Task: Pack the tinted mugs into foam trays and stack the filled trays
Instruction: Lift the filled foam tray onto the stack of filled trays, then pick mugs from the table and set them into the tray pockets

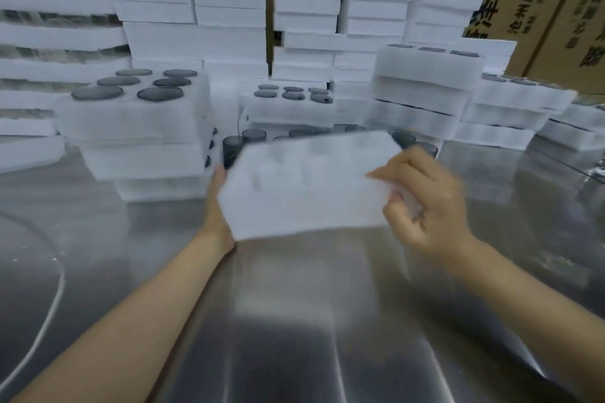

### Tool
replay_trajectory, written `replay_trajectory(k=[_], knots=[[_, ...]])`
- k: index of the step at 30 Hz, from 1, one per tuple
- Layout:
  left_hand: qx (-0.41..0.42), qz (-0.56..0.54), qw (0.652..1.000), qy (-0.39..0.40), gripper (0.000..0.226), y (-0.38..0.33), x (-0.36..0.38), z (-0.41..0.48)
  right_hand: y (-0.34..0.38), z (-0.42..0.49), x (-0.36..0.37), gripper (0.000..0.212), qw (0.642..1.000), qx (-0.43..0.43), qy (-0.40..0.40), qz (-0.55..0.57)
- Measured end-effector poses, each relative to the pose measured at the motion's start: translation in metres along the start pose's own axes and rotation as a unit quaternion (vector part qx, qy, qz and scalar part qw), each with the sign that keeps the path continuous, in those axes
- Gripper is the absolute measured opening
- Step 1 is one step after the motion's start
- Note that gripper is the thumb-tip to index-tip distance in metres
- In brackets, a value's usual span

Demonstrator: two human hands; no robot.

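Together, left hand [217,206] and right hand [432,206] grip one foam tray [304,186] endwise.

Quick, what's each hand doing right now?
Left hand: holding the foam tray by its left end.
Right hand: gripping the tray's right end.

Foam tray [304,186] matt white (soft-looking); table [294,321] brushed glossy metal; mugs [232,147] smoky translucent.

Two hands on show, left hand [216,206] and right hand [429,204]; one empty foam tray [307,188]. Six mugs [160,93] top the left stack [131,121], six the middle stack [288,112], three show on the right stack [425,67].
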State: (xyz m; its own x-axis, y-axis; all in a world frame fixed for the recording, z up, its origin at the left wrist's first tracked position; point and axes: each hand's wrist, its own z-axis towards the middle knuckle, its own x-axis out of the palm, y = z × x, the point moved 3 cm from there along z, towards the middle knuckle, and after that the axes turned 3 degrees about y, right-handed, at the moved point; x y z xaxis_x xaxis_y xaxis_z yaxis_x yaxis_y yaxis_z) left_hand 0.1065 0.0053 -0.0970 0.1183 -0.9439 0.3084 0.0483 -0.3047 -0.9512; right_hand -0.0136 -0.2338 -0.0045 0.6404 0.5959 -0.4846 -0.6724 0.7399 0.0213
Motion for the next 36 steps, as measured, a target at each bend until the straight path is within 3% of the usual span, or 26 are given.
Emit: replay_trajectory(k=[2,4,6,9,12,14,17,19,21,22,24,26,28,31,34,36], knots=[[0.004,-0.064,0.998,-0.006,0.052,-0.008,-0.002,0.000,-0.007,-0.036,-0.003,0.032,0.998,-0.002,0.052,-0.033],[0.021,-0.041,0.999,0.018,0.045,-0.013,-0.001,-0.002,-0.022,-0.064,0.000,0.034,0.992,0.029,0.125,0.002],[0.027,0.032,0.996,0.076,0.031,-0.011,0.005,-0.004,-0.038,-0.073,0.001,0.036,0.980,0.072,0.156,0.105],[0.052,0.126,0.982,0.129,0.031,-0.005,0.007,-0.006,-0.062,-0.069,0.001,0.036,0.954,0.180,0.046,0.234],[0.054,0.141,0.978,0.147,0.043,-0.006,0.008,-0.006,-0.095,-0.066,0.005,0.033,0.868,0.352,-0.114,0.331],[0.044,0.144,0.974,0.166,0.047,-0.006,0.008,-0.007,-0.113,-0.067,0.013,0.034,0.794,0.430,-0.131,0.410],[0.041,0.177,0.966,0.184,0.055,-0.008,0.011,-0.008,-0.128,-0.068,0.024,0.042,0.655,0.495,-0.131,0.555],[0.041,0.185,0.964,0.188,0.057,-0.009,0.013,-0.008,-0.139,-0.069,0.028,0.039,0.614,0.522,-0.168,0.568],[0.041,0.185,0.963,0.193,0.064,-0.008,0.014,-0.009,-0.152,-0.068,0.033,0.025,0.634,0.549,-0.178,0.515],[0.042,0.186,0.961,0.200,0.065,-0.008,0.015,-0.011,-0.157,-0.065,0.037,0.019,0.662,0.558,-0.170,0.470],[0.045,0.198,0.954,0.221,0.060,-0.006,0.017,-0.014,-0.166,-0.056,0.049,0.016,0.757,0.541,-0.125,0.344],[0.041,0.212,0.948,0.234,0.055,-0.004,0.016,-0.014,-0.169,-0.045,0.062,0.020,0.863,0.461,-0.028,0.205],[0.036,0.210,0.951,0.226,0.049,-0.002,0.015,-0.012,-0.171,-0.033,0.074,0.025,0.919,0.377,0.052,0.106],[0.037,0.186,0.960,0.205,0.047,-0.001,0.012,-0.008,-0.181,-0.019,0.087,0.035,0.917,0.377,0.084,0.100],[0.032,0.167,0.969,0.179,0.057,-0.002,0.010,-0.007,-0.187,-0.016,0.104,0.053,0.919,0.325,0.223,-0.009],[0.027,0.155,0.973,0.167,0.064,-0.003,0.010,-0.006,-0.190,-0.017,0.110,0.056,0.923,0.286,0.254,-0.046]])
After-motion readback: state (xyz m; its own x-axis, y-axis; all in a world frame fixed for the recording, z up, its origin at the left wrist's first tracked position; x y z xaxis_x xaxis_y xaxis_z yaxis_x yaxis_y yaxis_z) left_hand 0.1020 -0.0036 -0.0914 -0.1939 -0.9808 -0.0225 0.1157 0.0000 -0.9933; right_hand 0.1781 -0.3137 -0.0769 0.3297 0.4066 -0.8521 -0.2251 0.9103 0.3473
